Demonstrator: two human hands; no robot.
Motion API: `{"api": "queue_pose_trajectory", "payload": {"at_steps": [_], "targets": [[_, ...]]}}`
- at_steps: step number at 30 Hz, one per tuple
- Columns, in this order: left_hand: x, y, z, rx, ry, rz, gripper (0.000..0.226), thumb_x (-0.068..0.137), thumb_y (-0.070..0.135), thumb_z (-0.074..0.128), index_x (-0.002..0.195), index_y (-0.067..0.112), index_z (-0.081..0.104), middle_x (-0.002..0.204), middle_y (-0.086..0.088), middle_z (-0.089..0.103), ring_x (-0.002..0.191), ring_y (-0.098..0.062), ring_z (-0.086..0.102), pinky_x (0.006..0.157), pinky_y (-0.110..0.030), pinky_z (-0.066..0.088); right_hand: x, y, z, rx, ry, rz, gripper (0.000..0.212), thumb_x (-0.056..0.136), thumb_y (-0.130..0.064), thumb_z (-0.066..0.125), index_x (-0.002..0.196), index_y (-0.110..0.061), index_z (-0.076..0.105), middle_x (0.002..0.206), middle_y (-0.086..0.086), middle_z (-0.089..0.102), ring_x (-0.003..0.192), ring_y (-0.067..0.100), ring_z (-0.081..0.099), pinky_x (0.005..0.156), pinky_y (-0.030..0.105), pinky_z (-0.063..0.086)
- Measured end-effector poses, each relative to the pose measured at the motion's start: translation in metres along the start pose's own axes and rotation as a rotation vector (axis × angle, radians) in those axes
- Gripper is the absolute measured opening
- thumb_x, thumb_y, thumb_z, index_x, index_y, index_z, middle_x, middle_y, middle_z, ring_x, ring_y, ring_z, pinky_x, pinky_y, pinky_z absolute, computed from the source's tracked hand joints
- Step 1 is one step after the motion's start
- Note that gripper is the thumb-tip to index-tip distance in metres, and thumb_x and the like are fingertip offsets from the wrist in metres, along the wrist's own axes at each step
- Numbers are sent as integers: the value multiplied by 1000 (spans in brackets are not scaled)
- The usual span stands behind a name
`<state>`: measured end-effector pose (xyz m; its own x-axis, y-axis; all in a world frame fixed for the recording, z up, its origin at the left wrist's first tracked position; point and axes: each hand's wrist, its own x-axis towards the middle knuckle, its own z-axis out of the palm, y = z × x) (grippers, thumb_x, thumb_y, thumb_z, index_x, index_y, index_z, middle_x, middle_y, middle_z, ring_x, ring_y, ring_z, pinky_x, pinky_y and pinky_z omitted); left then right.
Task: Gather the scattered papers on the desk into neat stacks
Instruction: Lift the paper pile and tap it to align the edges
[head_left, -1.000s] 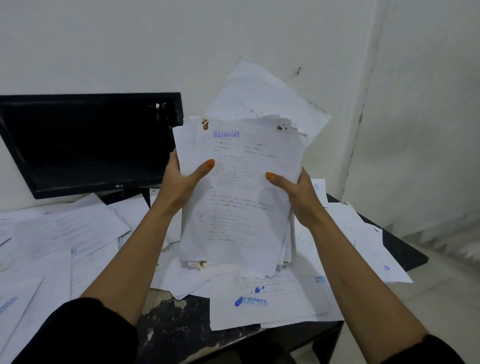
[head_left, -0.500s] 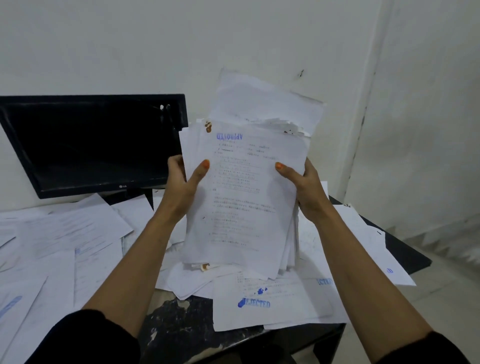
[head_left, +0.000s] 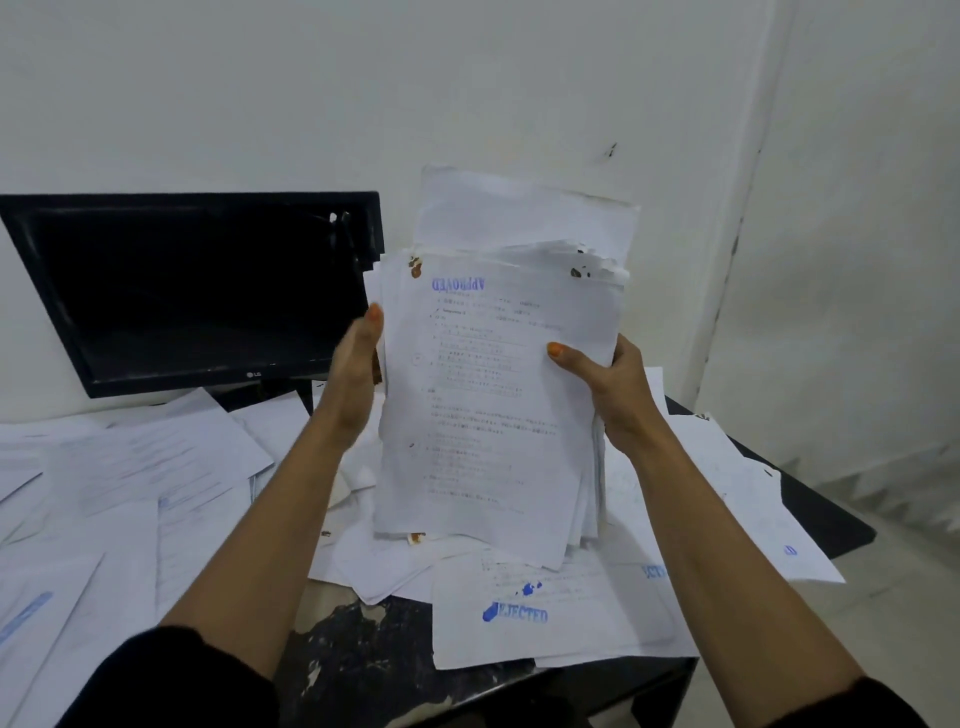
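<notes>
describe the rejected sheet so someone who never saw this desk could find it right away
Start at the black monitor at the desk's back left, then come to the near right edge, below the bundle of papers held up by both hands. The rejected sheet lies flat on top there. Unlike its neighbours, it bears a bold blue REJECTED stamp, its first letter smudged.

Two bare forearms in view. Dark, near-black sleeves pushed up toward the elbows, left sleeve (head_left: 171, 675) and right sleeve (head_left: 852, 709). Orange polish on thumbnails: left hand (head_left: 356, 358), right hand (head_left: 618, 379). No rings, watch or bracelets visible on either wrist.
</notes>
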<state>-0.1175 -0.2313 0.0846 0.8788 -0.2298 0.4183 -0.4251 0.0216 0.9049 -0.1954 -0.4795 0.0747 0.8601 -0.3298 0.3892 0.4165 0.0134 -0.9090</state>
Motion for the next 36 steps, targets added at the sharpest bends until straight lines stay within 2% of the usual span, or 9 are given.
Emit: {"api": "queue_pose_trajectory", "payload": {"at_steps": [3,10,13,15,18,22,28,33,36], "targets": [[16,21,1,-16,4,59,76,82,78,43,135,25,53,130,-1,63,117,-20,62,97,-48,51,-1,-1,1,17,-5,-17,34,79,-18,75,111,-22,64,109,0,71,98,20,69,82,39,58],[-3,-11,22,-171,-52,-103,43,99,55,28,127,36,54,111,18,69,98,4,67,86,-26,56,-4,5,5,-26,-40,-6,40,78,-16,77,114,-21,61,108,-2,69,94,10,69,74,24,57],[4,-3,18,-109,32,-77,61,93,66,36,140,27,44,120,14,63,103,5,63,93,-28,54,-3,10,8,-101,-23,-44,33,82,-16,75,113,-17,64,104,-6,70,91,8,69,71,19,56],[13,10,18,85,249,109,89,81,75,49,149,21,28,144,0,44,129,-11,48,108,-43,43,-2,9,11,-117,-29,-67,33,83,-17,74,114,-15,64,104,-5,70,88,6,69,70,19,56],[25,49,27,510,558,604,86,87,61,52,148,4,29,152,-10,34,140,-22,34,113,-45,31,-1,7,15,-133,-34,-95,32,84,-19,74,114,-14,64,104,-4,70,88,6,69,70,19,56],[35,98,59,835,276,927,82,88,62,47,150,9,32,158,-8,27,148,-27,20,116,-49,20,-1,5,19,-151,-36,-115,25,83,-17,75,106,-18,66,99,-5,71,85,5,69,67,18,54],[36,81,69,1147,-247,497,80,82,81,29,132,21,47,125,-1,61,109,-23,58,101,-44,37,-4,5,16,-214,-65,-139,21,84,-18,74,97,-31,63,94,-8,69,81,2,67,66,17,54],[35,74,51,1080,48,594,105,70,90,33,151,23,26,157,1,27,147,-23,16,117,-55,0,1,5,21,-120,23,-173,26,86,-16,73,110,-20,64,101,-9,70,88,3,69,73,18,55],[40,62,22,802,304,502,127,60,88,57,155,19,9,161,-2,12,149,-25,9,118,-51,6,13,-11,20,-41,98,-199,29,84,-11,73,112,-13,64,100,-7,70,85,4,69,76,24,57]]}}
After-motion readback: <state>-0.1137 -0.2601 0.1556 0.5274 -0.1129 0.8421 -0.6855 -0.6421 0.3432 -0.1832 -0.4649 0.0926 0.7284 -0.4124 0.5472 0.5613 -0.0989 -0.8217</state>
